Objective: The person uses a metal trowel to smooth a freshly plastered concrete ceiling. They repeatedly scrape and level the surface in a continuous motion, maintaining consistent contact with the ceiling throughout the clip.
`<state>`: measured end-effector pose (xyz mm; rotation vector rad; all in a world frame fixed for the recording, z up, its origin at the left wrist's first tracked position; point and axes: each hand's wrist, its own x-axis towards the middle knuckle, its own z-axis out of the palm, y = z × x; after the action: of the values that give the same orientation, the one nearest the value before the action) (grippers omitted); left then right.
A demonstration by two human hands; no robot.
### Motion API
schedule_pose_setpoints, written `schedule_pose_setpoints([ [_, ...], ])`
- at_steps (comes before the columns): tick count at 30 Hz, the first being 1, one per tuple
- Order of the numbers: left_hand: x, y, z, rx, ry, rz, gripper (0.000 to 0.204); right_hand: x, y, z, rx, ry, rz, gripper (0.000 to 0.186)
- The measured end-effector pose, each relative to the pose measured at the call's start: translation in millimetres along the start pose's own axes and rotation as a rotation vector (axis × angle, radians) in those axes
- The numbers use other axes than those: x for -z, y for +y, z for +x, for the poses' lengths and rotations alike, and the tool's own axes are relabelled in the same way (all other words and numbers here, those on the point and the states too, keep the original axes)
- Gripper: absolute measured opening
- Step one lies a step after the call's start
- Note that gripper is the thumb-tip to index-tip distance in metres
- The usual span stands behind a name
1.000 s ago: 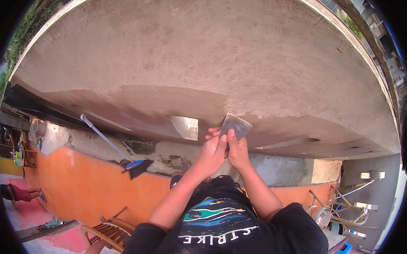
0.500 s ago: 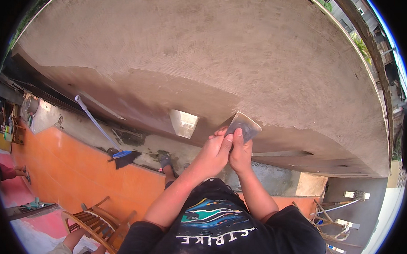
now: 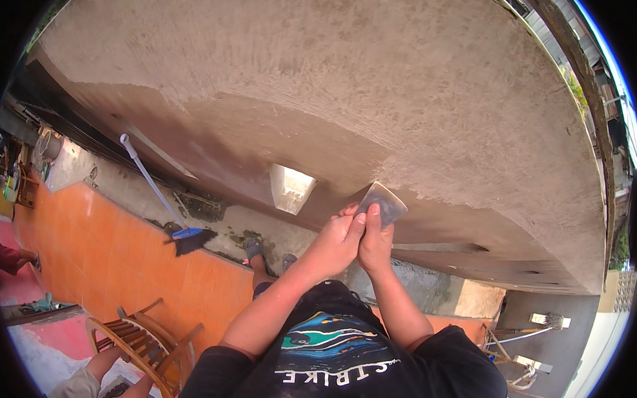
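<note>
Note-taker: State of the fingers?

Operator: On my remote feed, both sets are clamped on a flat grey scraper (image 3: 387, 201). Right hand (image 3: 377, 244): thumb pressed on the blade face. Left hand (image 3: 338, 240): thumb low beside the other thumb, fingers partly hidden at the blade's left edge. Any handle is covered; I cannot tell its shape.

Note-taker: Where is the scraper?

Operator: Blade edge up, before the cement-rendered wall (image 3: 302, 65), near where the pale, rough upper coat meets the darker lower band, right of the square opening (image 3: 292, 189). Contact with the wall: likely; I cannot confirm it from this angle.

Note-taker: Changes over the last second?

Operator: My view has rolled, so the wall slants more. Scraper sits slightly further right of the opening; the hold looks unchanged. A second grey shoe (image 3: 289, 260) now shows below. Broom (image 3: 186, 232) lies as it was, at the edge of the orange tiled floor (image 3: 120, 252).

Note-taker: Meaning for the work?

Operator: My judgement: a small shift sideways along the wall, two-handed control kept. No altered surface that I can make out.
</note>
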<state>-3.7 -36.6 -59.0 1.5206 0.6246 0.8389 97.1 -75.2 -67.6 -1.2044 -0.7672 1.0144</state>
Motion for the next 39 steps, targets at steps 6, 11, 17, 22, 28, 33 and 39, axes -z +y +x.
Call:
schedule_pose_setpoints([
  [6,6.4,23.1,9.7,0.093,-0.015,0.072,0.051,-10.1,-23.0,9.6,0.096,0.01,0.055,0.052],
  [11,1.6,30.2,14.5,0.01,0.0,0.043,0.052,-6.6,-30.9,10.5,0.144,0.04,0.167,0.049],
  [17,0.6,25.2,3.6,0.102,0.057,0.008,0.053,-10.2,-23.1,5.6,-0.01,0.04,-0.024,0.052],
  [22,3.9,24.6,9.0,0.107,-0.003,0.02,0.053,-8.0,-28.2,11.5,0.087,-0.016,0.026,0.052],
  [28,-2.9,9.6,-4.0,-0.003,0.122,0.046,0.055,-11.5,-10.9,1.1,-0.009,0.035,-0.078,0.051],
  [33,1.4,-0.1,-5.5,0.094,0.067,0.033,0.056,-7.4,1.1,1.8,-0.025,0.068,-0.05,0.052],
  [39,-1.1,-1.8,-1.7,0.022,0.096,0.085,0.056,-7.7,1.9,6.9,0.027,0.076,-0.062,0.051],
])
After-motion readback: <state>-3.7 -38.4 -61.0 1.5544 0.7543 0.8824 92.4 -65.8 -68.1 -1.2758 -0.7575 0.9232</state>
